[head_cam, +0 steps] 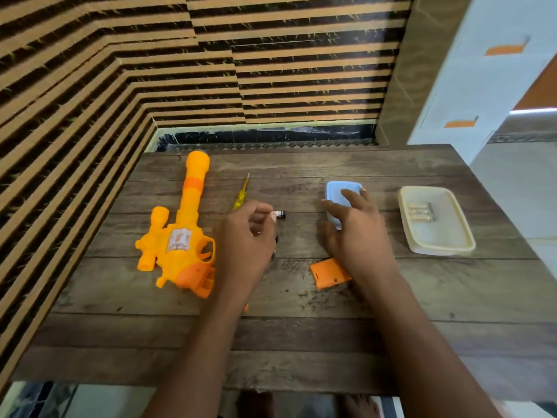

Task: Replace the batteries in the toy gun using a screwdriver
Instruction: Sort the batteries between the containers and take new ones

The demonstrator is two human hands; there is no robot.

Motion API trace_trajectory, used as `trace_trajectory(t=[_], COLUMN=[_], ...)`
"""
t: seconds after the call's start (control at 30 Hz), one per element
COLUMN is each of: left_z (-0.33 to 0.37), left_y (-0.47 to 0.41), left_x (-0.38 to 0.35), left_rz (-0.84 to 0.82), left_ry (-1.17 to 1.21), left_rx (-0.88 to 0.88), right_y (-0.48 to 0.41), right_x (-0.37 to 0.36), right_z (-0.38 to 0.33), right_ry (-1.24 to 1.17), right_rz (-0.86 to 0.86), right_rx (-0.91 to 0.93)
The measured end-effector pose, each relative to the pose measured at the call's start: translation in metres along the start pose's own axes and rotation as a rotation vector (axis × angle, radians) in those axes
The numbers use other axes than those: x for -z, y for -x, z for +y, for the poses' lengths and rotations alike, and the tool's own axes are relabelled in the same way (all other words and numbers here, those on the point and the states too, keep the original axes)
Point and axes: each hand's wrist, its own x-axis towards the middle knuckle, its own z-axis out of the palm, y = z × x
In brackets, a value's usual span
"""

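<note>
Currently mid-swap: left hand (247,233) pinches small dark battery (280,214), frame centre; right hand (355,233) rests straight-fingered on blue plastic box (336,188). Orange plastic toy gun (184,233) lies centre-left. Next, probably: stash old cell.

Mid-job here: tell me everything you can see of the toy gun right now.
The toy gun looks like yellow-orange plastic, with a darker orange band on the barrel, a scope-like piece alongside, a sticker on the body and a darker orange grip. It lies flat on the wooden table, barrel pointing toward the wall. The grip's near end looks open. The left hand is beside it; contact unclear.
</note>
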Motion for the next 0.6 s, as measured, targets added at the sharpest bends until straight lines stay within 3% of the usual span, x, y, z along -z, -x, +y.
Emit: trace_trajectory(t=[0.1, 0.23, 0.37, 0.5, 0.6], left_z=[0.008, 0.016, 0.017, 0.027, 0.031], left_y=[0.001, 0.001, 0.001, 0.000, -0.001], left_x=[-0.005, -0.016, -0.025, -0.022, -0.019], left_rz=[0.024, -0.004, -0.058, -0.167, -0.237], left_ry=[0.073, 0.207, 0.366, 0.696, 0.848], left_rx=[-0.055, -0.066, 0.125, 0.364, 0.431], right_y=[0.000, 0.000, 0.003, 0.010, 0.015], right_x=[0.000, 0.002, 0.007, 0.010, 0.007], right_z=[-0.004, -0.009, -0.018, -0.026, -0.031], right_ry=[-0.097, -0.191, -0.349, -0.491, -0.532], right_rz=[0.193, 0.317, 0.375, 0.362, 0.345], right_rx=[-0.004, -0.050, -0.023, 0.143, 0.204])
